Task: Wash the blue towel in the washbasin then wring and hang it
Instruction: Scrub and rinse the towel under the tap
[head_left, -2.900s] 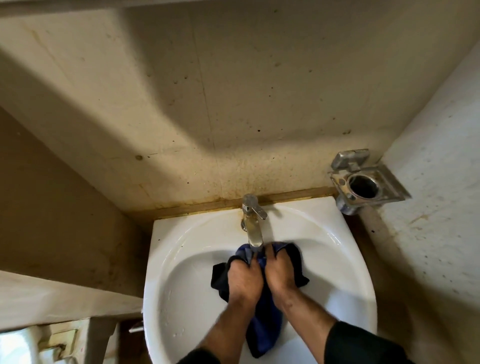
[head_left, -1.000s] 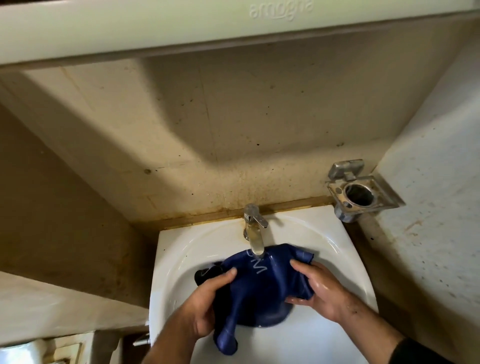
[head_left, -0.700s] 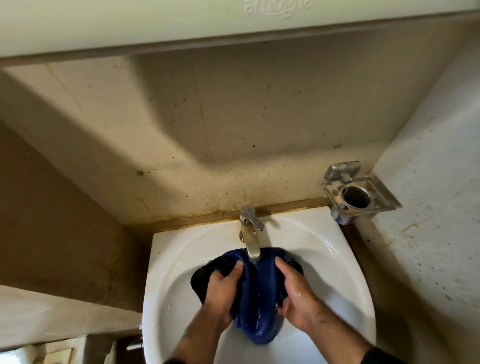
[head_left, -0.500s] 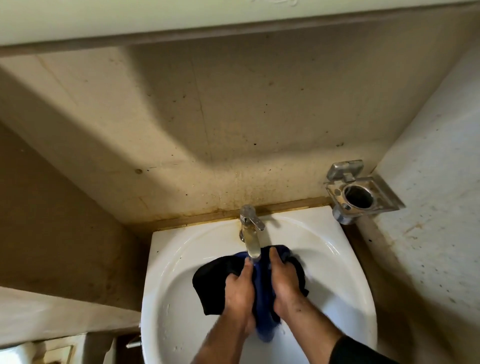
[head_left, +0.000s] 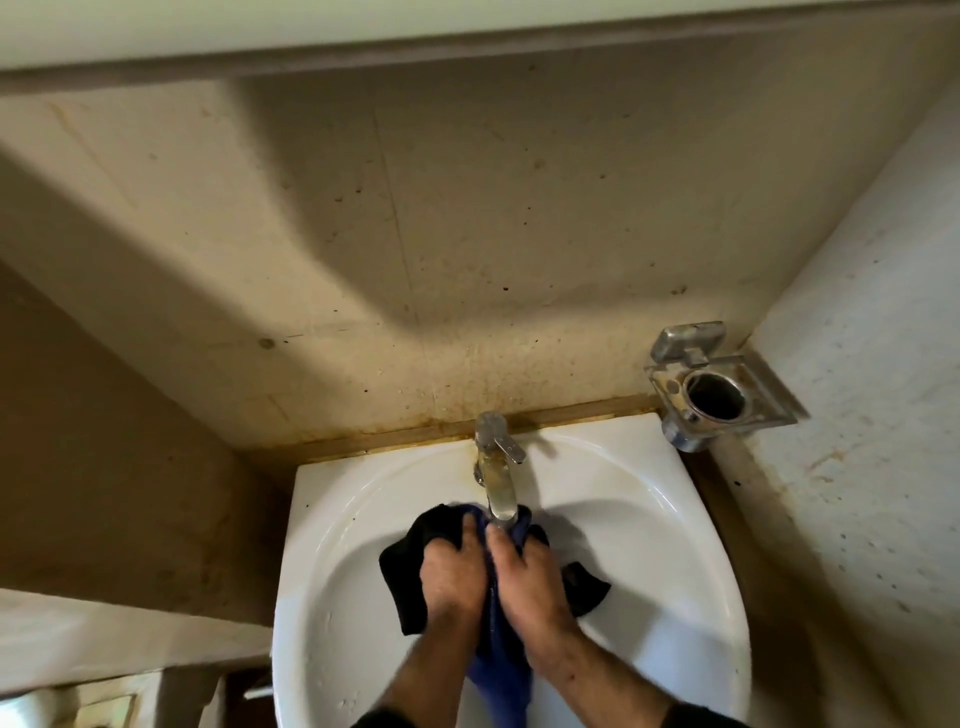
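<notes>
We have the blue towel (head_left: 501, 654) bunched in the washbasin (head_left: 670, 587) under the tap (head_left: 500, 486); our 2 hands, left hand (head_left: 451, 577) and right hand (head_left: 527, 577), grip it side by side, fingers curled; its length hangs toward us, between both wrists.

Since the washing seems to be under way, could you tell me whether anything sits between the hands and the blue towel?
Nothing visible does. The left hand and right hand both grip the blue towel directly, bunched between them under the tap spout, over the washbasin.
</notes>
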